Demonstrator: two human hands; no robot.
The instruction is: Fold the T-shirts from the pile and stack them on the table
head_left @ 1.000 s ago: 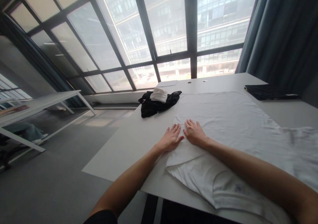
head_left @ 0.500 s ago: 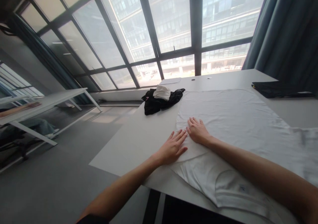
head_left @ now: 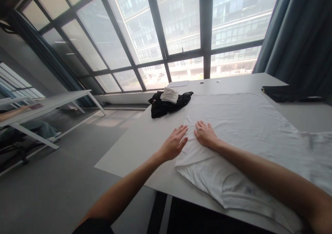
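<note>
A white T-shirt [head_left: 249, 123] lies spread over the white table [head_left: 135, 147], its neckline with a small label toward me and light wrinkles across the fabric. Flat on the shirt near its left edge rests my right hand [head_left: 206, 133], fingers stretched out. My left hand [head_left: 174, 143] is just left of it, at the shirt's left edge, fingers extended and thumb apart. Whether the left palm touches the cloth I cannot tell. Neither hand grips anything.
A crumpled black garment [head_left: 159, 108] with a white cloth [head_left: 169, 95] on top sits beyond my hands. Folded black clothing [head_left: 290, 93] lies at the far right. Another table [head_left: 59, 101] stands at left, with a person's forearm [head_left: 15, 113] on it. Large windows are behind.
My left hand has moved left and slightly away from me, off the shirt's folded part to its edge. The right hand stays almost in place.
</note>
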